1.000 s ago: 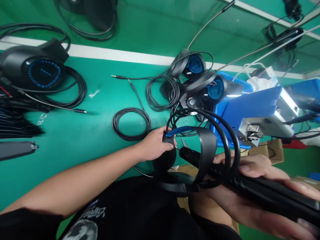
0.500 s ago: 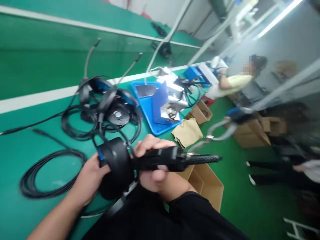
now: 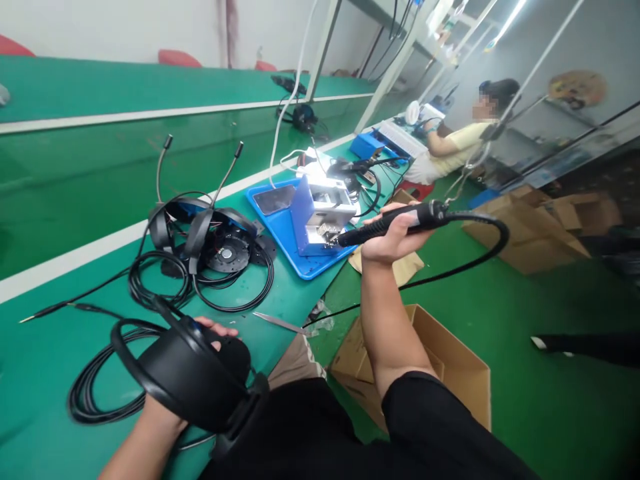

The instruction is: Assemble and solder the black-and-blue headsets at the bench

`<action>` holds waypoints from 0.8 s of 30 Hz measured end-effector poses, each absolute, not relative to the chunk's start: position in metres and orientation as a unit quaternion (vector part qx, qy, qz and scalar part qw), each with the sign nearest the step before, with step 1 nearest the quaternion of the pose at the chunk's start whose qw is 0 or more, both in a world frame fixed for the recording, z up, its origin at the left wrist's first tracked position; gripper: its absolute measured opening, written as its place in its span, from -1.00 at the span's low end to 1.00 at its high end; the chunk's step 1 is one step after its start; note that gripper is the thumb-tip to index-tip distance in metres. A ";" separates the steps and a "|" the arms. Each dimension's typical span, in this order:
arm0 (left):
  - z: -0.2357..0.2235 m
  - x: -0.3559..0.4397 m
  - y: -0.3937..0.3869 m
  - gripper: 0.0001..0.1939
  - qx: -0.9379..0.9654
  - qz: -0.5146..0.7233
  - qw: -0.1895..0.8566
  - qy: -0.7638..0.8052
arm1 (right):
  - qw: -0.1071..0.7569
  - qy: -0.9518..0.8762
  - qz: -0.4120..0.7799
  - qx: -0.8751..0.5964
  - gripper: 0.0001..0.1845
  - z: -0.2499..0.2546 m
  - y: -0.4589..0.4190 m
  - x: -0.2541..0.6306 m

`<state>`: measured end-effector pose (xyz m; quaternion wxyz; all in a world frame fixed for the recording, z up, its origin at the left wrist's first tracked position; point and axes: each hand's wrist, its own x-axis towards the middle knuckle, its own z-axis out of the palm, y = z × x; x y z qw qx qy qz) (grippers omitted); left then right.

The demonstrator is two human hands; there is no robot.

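Observation:
My left hand (image 3: pixel 219 329) is closed on a black headset (image 3: pixel 185 377), whose headband hides most of the fingers. My right hand (image 3: pixel 383 248) grips a black electric screwdriver (image 3: pixel 400 225) with a cable curving from its back end. The screwdriver's tip is at the front outlet of a blue and silver screw feeder (image 3: pixel 301 223); whether a screw is on the bit is too small to tell. The feeder stands in a blue tray (image 3: pixel 309 272). Further headsets with open ear cups (image 3: pixel 227 253) and boom microphones lie on the green bench.
A coiled cable (image 3: pixel 83 393) lies under the held headset. Tweezers (image 3: pixel 280 323) rest near the bench edge. An open cardboard box (image 3: pixel 470 360) stands on the floor to the right. Another person (image 3: pixel 465 143) sits farther along the bench. A hanging cord (image 3: pixel 467 175) meets the screwdriver's rear.
The view has swung to the right. My right hand has carried the screwdriver away from the held headset to the screw feeder. The headset has stayed in my left hand.

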<state>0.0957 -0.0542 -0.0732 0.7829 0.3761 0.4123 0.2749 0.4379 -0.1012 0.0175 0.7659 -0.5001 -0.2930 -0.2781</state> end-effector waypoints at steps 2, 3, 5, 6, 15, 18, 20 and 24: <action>-0.074 0.095 -0.054 -0.65 0.349 0.287 0.793 0.410 | 0.765 -0.299 -0.276 -0.499 -0.52 0.011 -0.094 0.451; -0.074 0.095 -0.054 -0.65 0.338 0.289 0.798 0.407 | 0.764 -0.302 -0.272 -0.502 -0.50 0.008 -0.092 0.454; -0.074 0.094 -0.054 -0.63 0.339 0.283 0.803 0.401 | 0.762 -0.303 -0.268 -0.507 -0.47 0.003 -0.090 0.455; -0.074 0.094 -0.054 -0.63 0.339 0.281 0.804 0.399 | 0.761 -0.303 -0.265 -0.509 -0.46 0.002 -0.091 0.454; -0.069 0.095 -0.053 -0.58 0.368 0.274 0.783 0.421 | 0.766 -0.311 -0.265 -0.496 -0.51 0.007 -0.093 0.456; -0.068 0.095 -0.053 -0.59 0.368 0.275 0.782 0.422 | 0.749 -0.315 -0.238 -0.531 -0.46 0.003 -0.086 0.456; -0.068 0.095 -0.053 -0.60 0.362 0.277 0.785 0.419 | 0.737 -0.323 -0.221 -0.552 -0.46 0.003 -0.083 0.458; -0.067 0.096 -0.054 -0.66 0.331 0.278 0.807 0.402 | 0.759 -0.322 -0.180 -0.537 -0.56 0.015 -0.092 0.449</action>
